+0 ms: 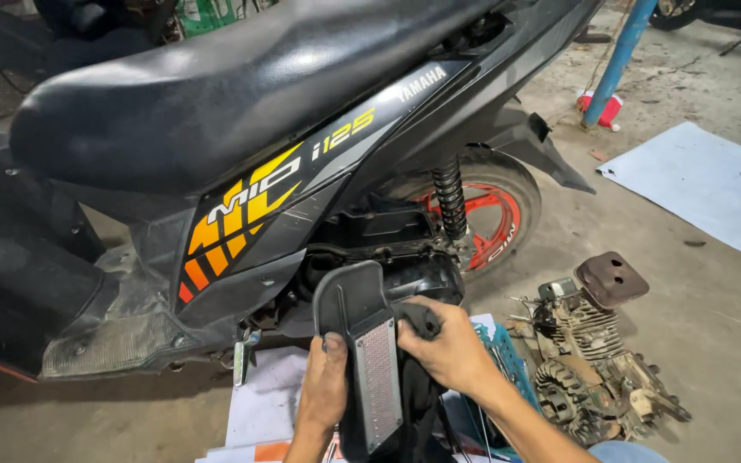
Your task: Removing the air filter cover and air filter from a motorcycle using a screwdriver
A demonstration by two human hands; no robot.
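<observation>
**Air-filter cover held beside a parked scooter**

The black scooter (242, 163) fills the upper left of the view and serves as the landmark. Behind it, a red-spoked rear wheel (486, 219) sits beneath a black coil shock absorber (450, 199). On the concrete floor (713, 317) to the rear of the scooter lies a pale sheet (705, 184); nearer its rear wheel rests a small dismantled engine (593, 360) with a rusty muffler. White papers (263, 403) lie under the scooter's flank.

Just below the flank, against the dark engine casing, both hands support a black plastic filter cover (362, 343) bearing a grey mesh panel (379, 381). The left hand (326, 386) grips its left edge, thumb on the front face. The right hand (448, 347) clasps the right side, fingers curled around a black rubber duct (420, 319).

Judgement: the cover stands tilted and close to the casing. A slip could drop it onto the cluttered floor, and the mesh looks easily dented if pressed by a thumb. The duct might kink if it is twisted while clamped.
</observation>
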